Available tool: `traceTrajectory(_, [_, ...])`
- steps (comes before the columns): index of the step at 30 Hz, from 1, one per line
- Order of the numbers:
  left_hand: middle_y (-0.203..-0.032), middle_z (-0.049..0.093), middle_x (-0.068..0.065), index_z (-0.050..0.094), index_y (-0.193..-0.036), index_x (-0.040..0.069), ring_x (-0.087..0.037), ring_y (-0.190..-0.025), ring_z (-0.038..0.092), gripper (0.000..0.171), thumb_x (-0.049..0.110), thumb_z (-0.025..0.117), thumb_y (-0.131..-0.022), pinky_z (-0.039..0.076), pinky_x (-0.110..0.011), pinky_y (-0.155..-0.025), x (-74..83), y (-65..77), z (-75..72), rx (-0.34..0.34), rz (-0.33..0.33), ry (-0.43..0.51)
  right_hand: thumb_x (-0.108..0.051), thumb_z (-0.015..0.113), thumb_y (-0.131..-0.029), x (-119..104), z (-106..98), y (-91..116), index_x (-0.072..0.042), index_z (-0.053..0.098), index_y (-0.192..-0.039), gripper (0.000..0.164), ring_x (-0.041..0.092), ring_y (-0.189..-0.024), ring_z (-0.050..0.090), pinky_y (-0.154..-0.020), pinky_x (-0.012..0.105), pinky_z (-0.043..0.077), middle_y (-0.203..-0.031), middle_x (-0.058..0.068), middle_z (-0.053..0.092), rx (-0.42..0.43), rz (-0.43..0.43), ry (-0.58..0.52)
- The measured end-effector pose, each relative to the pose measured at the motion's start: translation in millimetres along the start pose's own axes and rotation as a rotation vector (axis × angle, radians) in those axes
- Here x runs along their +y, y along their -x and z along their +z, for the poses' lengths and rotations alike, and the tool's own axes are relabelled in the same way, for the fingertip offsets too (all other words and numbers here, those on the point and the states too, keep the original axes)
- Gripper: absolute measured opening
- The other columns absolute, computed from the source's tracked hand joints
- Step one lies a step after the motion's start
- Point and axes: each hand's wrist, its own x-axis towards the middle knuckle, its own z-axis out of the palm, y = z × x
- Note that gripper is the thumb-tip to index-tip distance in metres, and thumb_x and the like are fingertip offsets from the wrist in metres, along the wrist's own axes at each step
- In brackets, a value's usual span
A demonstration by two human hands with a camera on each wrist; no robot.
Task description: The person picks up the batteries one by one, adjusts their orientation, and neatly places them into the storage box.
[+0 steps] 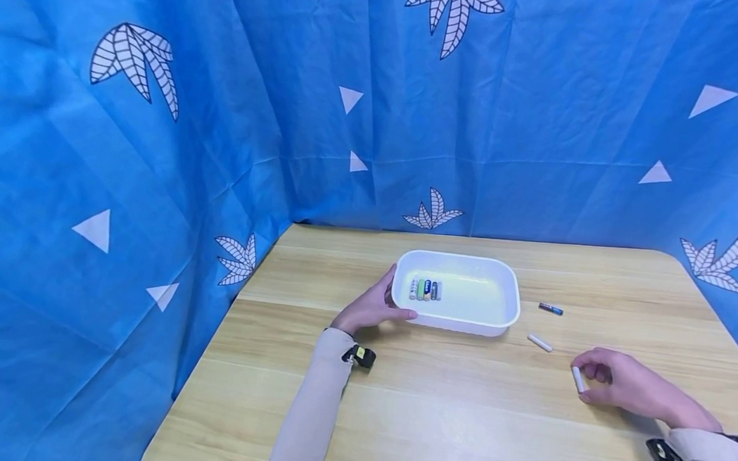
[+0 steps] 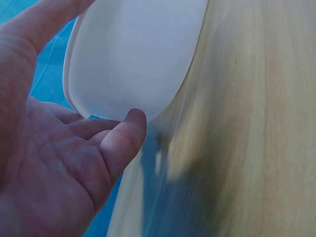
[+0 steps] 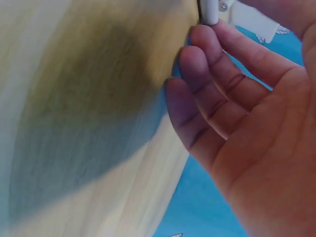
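Held stick [image 1: 578,380]: white, tilted, pinched in the right hand [image 1: 632,388]; cannot tell whether touching wood below.
Right grip: thumb and forefinger pinching, other fingers loosely bent, close together.
Loose stick [image 1: 540,342]: white, lying just left of the right hand and slightly beyond.
Blue battery [image 1: 551,308]: lying farther out from the right hand, past the loose one, near the tray [image 1: 479,297].
Container: white, well left of the right hand, held at one end by the left hand [image 1: 373,305].
Left grip: thumb along the near side, fingers around the left end.
Battery row [image 1: 427,288]: side by side inside, at the end nearest the left hand; white, green, blue, dark.
Table [image 1: 434,418]: pale wood, below both hands.
Curtain [image 1: 541,114]: blue, white leaves and triangles, beyond both hands.
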Motion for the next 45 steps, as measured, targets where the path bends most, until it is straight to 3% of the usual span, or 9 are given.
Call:
traceTrajectory(8, [-0.159,0.048,-0.011,0.006,-0.168,0.029,-0.03,-0.146,0.049,0.125,0.029,0.092,-0.077,0.03,-0.056,-0.127,0.0,1.0,0.7,0.002,-0.01,-0.004,-0.014,0.086,-0.075,-6.2,4.4,-4.2,-0.004,0.07,-0.11,0.04,-0.005,-0.076,0.049,-0.064,0.02,0.048,-0.085,-0.007,0.06,0.025,0.033,0.07])
traceTrajectory(13, [-0.158,0.049,-0.009,0.006,-0.168,0.031,-0.028,-0.144,0.051,0.125,0.029,0.092,-0.077,0.031,-0.056,-0.126,-0.2,1.4,1.3,0.001,-0.016,-0.001,-0.017,0.087,-0.077,-13.7,-5.8,-11.1,-0.001,0.07,-0.113,0.043,-0.004,-0.077,0.052,-0.065,0.021,0.05,-0.087,-0.006,0.063,0.043,0.044,0.066])
traceTrajectory(18, [-0.158,0.05,-0.009,0.006,-0.168,0.031,-0.028,-0.145,0.05,0.125,0.029,0.093,-0.077,0.031,-0.056,-0.126,0.7,2.6,1.1,0.008,-0.02,0.005,-0.017,0.088,-0.076,-29.0,-20.9,-25.2,0.002,0.07,-0.115,0.047,-0.002,-0.079,0.054,-0.068,0.022,0.053,-0.088,-0.006,0.065,0.092,0.002,0.1])
traceTrajectory(28, [-0.159,0.049,-0.008,0.006,-0.168,0.031,-0.027,-0.146,0.049,0.124,0.03,0.092,-0.078,0.031,-0.055,-0.127,1.2,3.8,1.1,0.01,-0.028,-0.007,-0.021,0.085,-0.081,-64.3,-42.7,-68.1,-0.007,0.073,-0.107,0.032,0.002,-0.08,0.055,-0.069,0.022,0.05,-0.087,-0.006,0.065,0.146,-0.062,0.148])
traceTrajectory(36, [-0.156,0.051,-0.011,0.007,-0.168,0.03,-0.029,-0.142,0.053,0.123,0.026,0.092,-0.079,0.034,-0.055,-0.125,0.3,2.8,1.3,-0.004,-0.013,0.003,-0.024,0.085,-0.083,-91.2,-51.6,-111.2,-0.001,0.073,-0.115,0.042,0.015,-0.084,0.061,-0.071,0.024,0.052,-0.09,0.0,0.069,0.102,-0.078,0.127])
traceTrajectory(45, [-0.152,0.055,-0.003,0.011,-0.167,0.033,-0.021,-0.137,0.058,0.119,0.027,0.091,-0.08,0.038,-0.051,-0.124,1.4,2.9,2.0,0.007,-0.009,-0.014,-0.025,0.084,-0.085,-109.9,-49.8,-152.5,-0.004,0.073,-0.116,0.039,0.016,-0.088,0.061,-0.079,0.031,0.054,-0.094,0.001,0.07,0.042,-0.071,0.13])
